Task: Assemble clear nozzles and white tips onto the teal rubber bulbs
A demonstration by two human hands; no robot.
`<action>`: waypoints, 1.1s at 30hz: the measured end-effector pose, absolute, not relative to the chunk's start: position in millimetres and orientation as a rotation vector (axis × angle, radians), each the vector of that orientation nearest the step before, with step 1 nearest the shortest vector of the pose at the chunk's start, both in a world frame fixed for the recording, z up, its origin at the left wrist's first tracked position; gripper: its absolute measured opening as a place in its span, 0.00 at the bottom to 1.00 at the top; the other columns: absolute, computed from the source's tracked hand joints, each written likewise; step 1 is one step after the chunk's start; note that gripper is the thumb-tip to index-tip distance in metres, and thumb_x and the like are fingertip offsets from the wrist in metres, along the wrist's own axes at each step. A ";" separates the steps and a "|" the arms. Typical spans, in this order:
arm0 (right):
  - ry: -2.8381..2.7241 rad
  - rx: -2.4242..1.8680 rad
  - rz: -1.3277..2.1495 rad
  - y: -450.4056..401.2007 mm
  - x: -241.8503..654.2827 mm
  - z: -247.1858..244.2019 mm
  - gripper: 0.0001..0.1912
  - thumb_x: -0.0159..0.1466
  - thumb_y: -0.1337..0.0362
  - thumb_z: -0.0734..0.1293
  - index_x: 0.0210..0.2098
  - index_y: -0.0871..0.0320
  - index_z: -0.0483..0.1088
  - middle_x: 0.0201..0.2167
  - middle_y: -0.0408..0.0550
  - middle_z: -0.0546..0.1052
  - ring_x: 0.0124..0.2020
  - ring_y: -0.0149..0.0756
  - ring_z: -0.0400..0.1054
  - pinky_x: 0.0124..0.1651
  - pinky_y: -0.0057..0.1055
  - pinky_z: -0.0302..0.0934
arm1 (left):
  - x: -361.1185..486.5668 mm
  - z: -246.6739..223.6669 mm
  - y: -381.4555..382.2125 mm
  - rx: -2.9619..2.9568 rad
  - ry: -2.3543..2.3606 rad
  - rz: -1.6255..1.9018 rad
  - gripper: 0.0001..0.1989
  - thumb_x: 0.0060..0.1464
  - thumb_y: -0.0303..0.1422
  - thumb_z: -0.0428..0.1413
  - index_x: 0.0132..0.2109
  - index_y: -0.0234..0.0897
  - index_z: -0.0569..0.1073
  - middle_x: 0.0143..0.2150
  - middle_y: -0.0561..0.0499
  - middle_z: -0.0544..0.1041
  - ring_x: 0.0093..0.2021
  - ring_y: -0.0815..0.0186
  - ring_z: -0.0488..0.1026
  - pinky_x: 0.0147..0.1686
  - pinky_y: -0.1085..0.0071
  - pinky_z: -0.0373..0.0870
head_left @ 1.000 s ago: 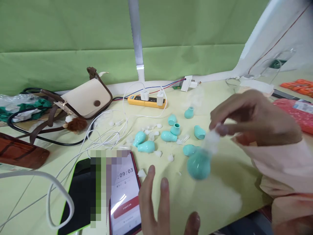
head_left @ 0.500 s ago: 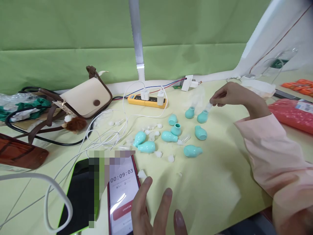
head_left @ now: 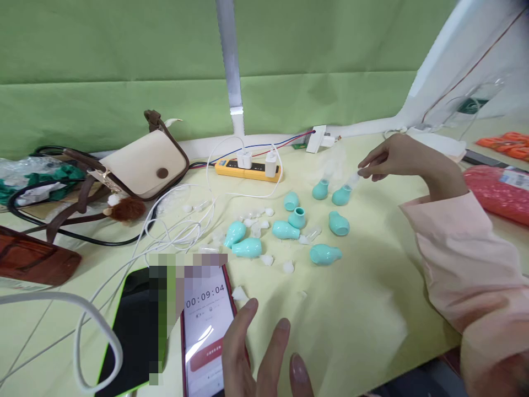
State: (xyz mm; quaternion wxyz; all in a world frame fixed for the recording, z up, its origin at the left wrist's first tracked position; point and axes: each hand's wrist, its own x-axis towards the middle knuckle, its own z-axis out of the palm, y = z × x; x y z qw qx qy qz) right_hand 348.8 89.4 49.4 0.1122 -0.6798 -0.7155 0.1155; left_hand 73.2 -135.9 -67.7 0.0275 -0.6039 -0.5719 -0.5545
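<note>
My right hand (head_left: 382,161) pinches the top of a clear tube (head_left: 354,178) that stands in the neck of a small turquoise vase (head_left: 341,195). Just left of it, another upright turquoise vase (head_left: 320,189) has clear, filmy plastic above its mouth. More turquoise vases, such as the one lying on its side (head_left: 325,254), are spread over the middle of the table. Small white pieces (head_left: 288,267) and clear tubes (head_left: 316,233) lie among them. My left hand (head_left: 264,353) has its fingers apart, holding nothing, beside a phone (head_left: 206,331) with a running timer.
A yellow power strip (head_left: 248,171) with white plugs sits at the back. Looped white cables (head_left: 182,220), a cream handbag (head_left: 144,164) and a black-screened phone (head_left: 134,325) are at the left. A red package (head_left: 496,193) and orange items (head_left: 506,146) lie at the far right.
My right hand has shifted slightly right and up, with the tube leaning more to the right. The timer went from 00:09:03 to 00:09:04. My left hand has hardly moved.
</note>
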 end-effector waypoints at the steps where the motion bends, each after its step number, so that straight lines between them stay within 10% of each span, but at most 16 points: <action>1: -2.084 -1.996 0.294 88.6 349.6 50.1 0.12 0.51 0.66 0.67 0.31 0.70 0.74 0.19 0.54 0.75 0.22 0.35 0.70 0.29 0.31 0.61 | 74.2 -66.7 -135.6 -1.859 -1.777 -1.716 0.14 0.48 0.19 0.50 0.38 0.38 0.73 0.51 0.47 0.67 0.49 0.59 0.69 0.39 0.64 0.73; 14: -2.944 -1.193 0.500 36.5 252.7 23.8 0.08 0.55 0.67 0.62 0.30 0.56 0.74 0.21 0.41 0.73 0.23 0.27 0.66 0.27 0.24 0.57 | 79.0 -65.0 -132.3 -2.025 -1.622 -1.770 0.11 0.46 0.15 0.47 0.29 0.35 0.66 0.34 0.46 0.72 0.42 0.60 0.68 0.33 0.65 0.66; 33: -3.075 -1.473 0.114 49.0 250.1 -13.9 0.07 0.47 0.76 0.63 0.25 0.62 0.68 0.24 0.47 0.66 0.24 0.33 0.59 0.25 0.28 0.45 | 84.8 -64.5 -131.1 -1.912 -1.700 -1.868 0.10 0.49 0.17 0.49 0.30 0.35 0.69 0.31 0.48 0.72 0.38 0.63 0.68 0.34 0.66 0.65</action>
